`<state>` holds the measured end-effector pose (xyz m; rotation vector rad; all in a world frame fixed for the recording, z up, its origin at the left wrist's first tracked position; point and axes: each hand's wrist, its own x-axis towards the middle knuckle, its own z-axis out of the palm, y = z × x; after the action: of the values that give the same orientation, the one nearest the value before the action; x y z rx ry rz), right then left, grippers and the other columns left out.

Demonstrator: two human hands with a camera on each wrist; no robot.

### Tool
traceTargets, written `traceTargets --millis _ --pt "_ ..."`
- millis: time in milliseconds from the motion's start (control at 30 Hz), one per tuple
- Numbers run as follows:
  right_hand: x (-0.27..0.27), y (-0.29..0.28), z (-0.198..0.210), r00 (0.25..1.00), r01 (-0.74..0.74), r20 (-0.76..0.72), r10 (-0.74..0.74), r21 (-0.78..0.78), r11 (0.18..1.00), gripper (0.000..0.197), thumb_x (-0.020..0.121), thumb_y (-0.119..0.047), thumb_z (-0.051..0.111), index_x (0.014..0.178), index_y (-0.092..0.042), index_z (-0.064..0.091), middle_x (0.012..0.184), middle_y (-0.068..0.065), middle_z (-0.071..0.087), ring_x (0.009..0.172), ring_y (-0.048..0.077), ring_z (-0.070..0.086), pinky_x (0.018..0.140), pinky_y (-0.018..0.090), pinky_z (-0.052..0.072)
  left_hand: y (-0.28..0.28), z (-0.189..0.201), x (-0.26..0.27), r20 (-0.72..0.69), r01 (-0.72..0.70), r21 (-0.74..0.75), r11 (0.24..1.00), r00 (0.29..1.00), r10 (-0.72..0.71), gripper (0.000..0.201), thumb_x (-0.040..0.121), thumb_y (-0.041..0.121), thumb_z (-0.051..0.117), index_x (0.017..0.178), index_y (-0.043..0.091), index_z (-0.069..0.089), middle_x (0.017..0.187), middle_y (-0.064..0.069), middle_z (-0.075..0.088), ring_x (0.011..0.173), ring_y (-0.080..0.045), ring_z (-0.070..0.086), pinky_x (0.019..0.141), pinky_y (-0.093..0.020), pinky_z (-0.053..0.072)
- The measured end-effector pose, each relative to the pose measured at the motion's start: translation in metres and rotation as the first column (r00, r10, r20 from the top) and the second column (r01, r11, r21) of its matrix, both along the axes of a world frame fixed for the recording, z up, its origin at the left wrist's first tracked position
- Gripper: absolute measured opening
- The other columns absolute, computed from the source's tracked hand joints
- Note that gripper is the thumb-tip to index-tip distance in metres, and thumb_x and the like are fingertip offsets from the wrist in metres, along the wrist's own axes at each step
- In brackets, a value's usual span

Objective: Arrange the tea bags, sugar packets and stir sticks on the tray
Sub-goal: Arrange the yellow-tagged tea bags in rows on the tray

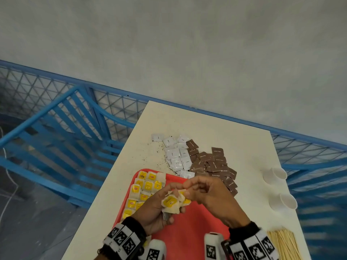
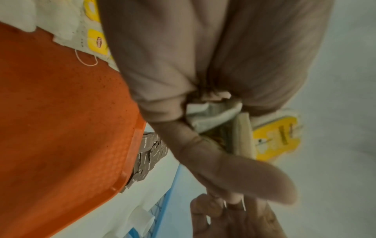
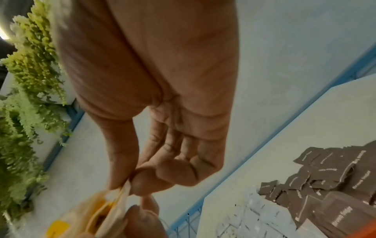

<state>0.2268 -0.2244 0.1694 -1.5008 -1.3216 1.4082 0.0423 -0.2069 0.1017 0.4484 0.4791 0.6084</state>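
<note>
Red tray (image 1: 189, 233) is sitting on the white table (image 1: 216, 126), with tea bags (image 1: 142, 188) lying in rows along its left side. The left hand (image 1: 155, 209) is gripping a bunch of tea bags (image 1: 171, 202) above the tray, while the right hand (image 1: 212, 196) is pinching one bag from it. Sugar packets (image 1: 212, 162) are lying piled beyond the tray; stir sticks (image 1: 283, 243) are lying at the right.

Both hands meet raised: the left hand (image 1: 155, 207) cups a bundle, the right hand (image 1: 210, 196) pinches with thumb and forefinger.
</note>
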Motion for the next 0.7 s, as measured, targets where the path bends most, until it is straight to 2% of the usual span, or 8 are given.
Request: traceTargets --millis 67,133,267,367,433,533,633,700 --pt "0.0 -0.003 0.004 0.998 0.046 -0.04 -0.044 0.027 0.999 0.014 0.08 -0.002 0.078 0.092 -0.01 0.074 0.073 0.0 0.07 0.065 0.006 0.061 0.059 0.013 0.045 -0.001 0.003 -0.001 0.041 -0.023 -0.046 0.999 0.999 0.025 0.063 0.054 0.018 0.098 0.107 0.009 0.066 0.086 -0.019 0.065 0.066 -0.024 0.07 0.034 -0.026 0.051" --pt "-0.001 -0.005 0.008 0.996 0.088 -0.02 -0.087 0.07 0.994 0.013 0.082 -0.001 0.076 0.092 -0.01 0.075 0.073 0.0 0.068 0.064 0.005 0.059 0.06 0.014 0.045 0.0 0.006 0.0 0.087 -0.033 -0.111 0.993 0.995 0.043 0.061 0.054 0.022 0.099 0.105 0.009 0.07 0.087 -0.023 0.067 0.067 -0.026 0.071 0.036 -0.028 0.054" --pt "-0.008 -0.006 0.014 0.979 0.055 0.178 -0.095 0.216 0.975 0.011 0.085 -0.01 0.076 0.086 -0.021 0.076 0.071 0.001 0.066 0.063 0.005 0.055 0.061 0.017 0.047 0.002 0.007 0.004 0.16 0.021 -0.205 0.979 0.987 0.012 0.07 0.074 0.051 0.079 0.124 0.004 0.063 0.099 -0.021 0.068 0.077 -0.028 0.074 0.047 -0.033 0.059" --pt "-0.016 -0.009 0.017 0.964 -0.009 0.257 -0.066 0.279 0.96 0.009 0.085 -0.014 0.077 0.082 -0.022 0.075 0.069 -0.001 0.067 0.057 0.002 0.054 0.055 0.015 0.044 0.003 0.006 0.01 0.169 0.06 -0.197 0.979 0.985 -0.026 0.081 0.078 0.059 0.071 0.137 0.006 0.055 0.118 -0.014 0.064 0.084 -0.022 0.073 0.054 -0.032 0.061" --pt "-0.019 -0.01 0.015 0.956 -0.027 0.288 -0.057 0.277 0.96 0.014 0.084 -0.009 0.076 0.085 -0.023 0.073 0.071 0.0 0.067 0.057 0.001 0.055 0.054 0.014 0.045 0.002 0.007 0.014 0.107 0.059 -0.149 0.987 0.993 -0.043 0.072 0.075 0.051 0.079 0.13 0.006 0.064 0.113 -0.012 0.066 0.08 -0.017 0.073 0.051 -0.026 0.059" --pt "-0.011 -0.008 0.013 0.966 0.055 0.232 -0.115 0.251 0.967 0.027 0.083 0.0 0.072 0.092 -0.025 0.073 0.076 0.003 0.066 0.065 0.005 0.055 0.06 0.015 0.047 0.0 0.006 0.013 0.0 0.02 -0.074 0.997 1.0 -0.02 0.055 0.068 0.029 0.092 0.114 0.006 0.071 0.089 -0.011 0.066 0.067 -0.016 0.07 0.04 -0.022 0.053" --pt "0.004 -0.003 0.021 0.981 0.161 0.066 -0.18 0.227 0.96 0.028 0.084 0.006 0.07 0.097 -0.019 0.073 0.078 0.006 0.065 0.069 0.012 0.057 0.064 0.017 0.048 0.002 0.004 0.003 -0.101 0.024 0.002 1.0 0.995 -0.024 0.04 0.068 0.021 0.091 0.1 0.01 0.07 0.081 -0.009 0.061 0.063 -0.017 0.066 0.036 -0.021 0.048" --pt "0.011 -0.002 0.029 0.983 0.156 0.057 -0.175 0.253 0.955 0.026 0.085 0.005 0.07 0.099 -0.018 0.07 0.076 0.002 0.067 0.067 0.016 0.063 0.067 0.022 0.051 0.006 0.004 -0.006 -0.235 0.047 0.09 0.995 0.972 -0.025 0.026 0.08 0.015 0.082 0.102 0.009 0.068 0.073 -0.009 0.058 0.057 -0.016 0.062 0.037 -0.022 0.048"
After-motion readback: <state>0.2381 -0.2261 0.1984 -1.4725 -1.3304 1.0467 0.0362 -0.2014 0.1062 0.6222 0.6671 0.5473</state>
